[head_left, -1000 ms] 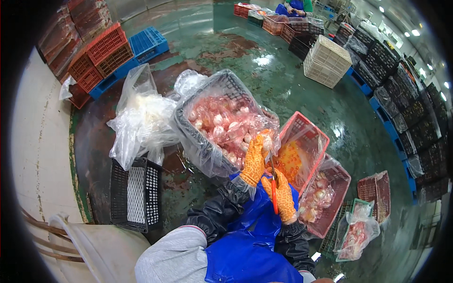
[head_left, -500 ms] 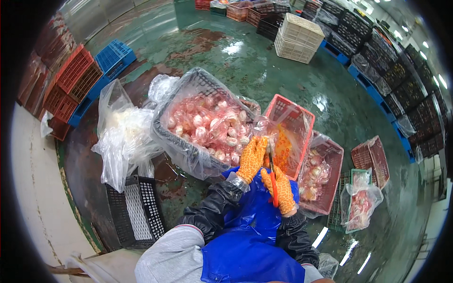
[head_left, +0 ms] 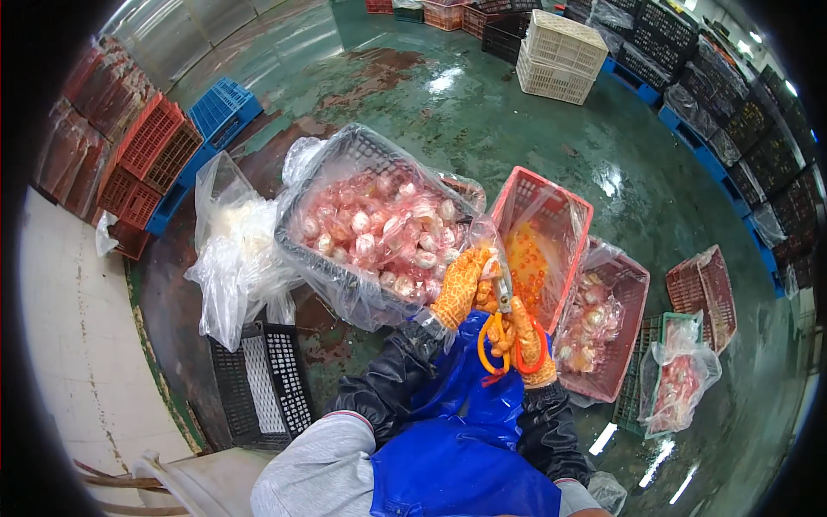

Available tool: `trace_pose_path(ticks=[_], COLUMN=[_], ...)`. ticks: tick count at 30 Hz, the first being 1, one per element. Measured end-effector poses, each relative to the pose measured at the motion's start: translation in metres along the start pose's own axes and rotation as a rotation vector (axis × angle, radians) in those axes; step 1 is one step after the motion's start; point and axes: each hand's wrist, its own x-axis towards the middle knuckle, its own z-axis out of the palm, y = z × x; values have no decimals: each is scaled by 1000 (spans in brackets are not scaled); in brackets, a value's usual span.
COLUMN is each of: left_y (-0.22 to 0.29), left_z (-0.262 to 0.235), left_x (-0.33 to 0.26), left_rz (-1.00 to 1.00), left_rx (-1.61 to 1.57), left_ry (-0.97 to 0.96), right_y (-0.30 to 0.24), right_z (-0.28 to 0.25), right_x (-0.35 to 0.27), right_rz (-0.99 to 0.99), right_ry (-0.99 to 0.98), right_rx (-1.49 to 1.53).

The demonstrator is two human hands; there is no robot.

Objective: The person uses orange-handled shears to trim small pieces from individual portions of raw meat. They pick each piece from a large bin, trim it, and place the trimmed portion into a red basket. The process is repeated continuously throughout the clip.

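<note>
My right hand (head_left: 531,340), in an orange patterned glove, is closed around scissors (head_left: 506,306) with one orange and one red loop; the handles are spread and the blades point away from me. My left hand (head_left: 458,289), gloved alike, is closed on a pale filmy piece (head_left: 492,265) beside the blades; its exact kind is unclear. Left of it stands a dark crate (head_left: 297,237) lined with clear plastic, full of whitish balls in reddish film (head_left: 366,228). Just beyond the right hand, a red lined crate (head_left: 579,250) holds orange-yellow yolk-like balls in liquid (head_left: 527,258).
Another reddish crate (head_left: 636,332) with pale pieces stands at the right, then a green crate (head_left: 648,379) with a plastic bag. A black crate (head_left: 289,379) and crumpled clear plastic (head_left: 237,258) lie at the left. Stacked crates (head_left: 732,112) line the wet floor's far right.
The scissors' handles have spread apart and the tool has turned, with both loops now visible. My right hand has shifted slightly right. The view has swung a little left.
</note>
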Motion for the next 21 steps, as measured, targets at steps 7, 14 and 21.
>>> trace_pose_path(ticks=[7,14,21], left_y=[0,-16,-16], left_z=[32,18,5], left_x=[8,22,21], left_rz=[170,175,162], left_rx=[371,742,573], left_ry=[70,77,-76], right_y=[3,6,-11], right_z=[-36,-48,-28], right_x=[23,30,11], right_rz=[92,58,31], right_ry=[-212,-35,178], right_rx=[512,147,-250])
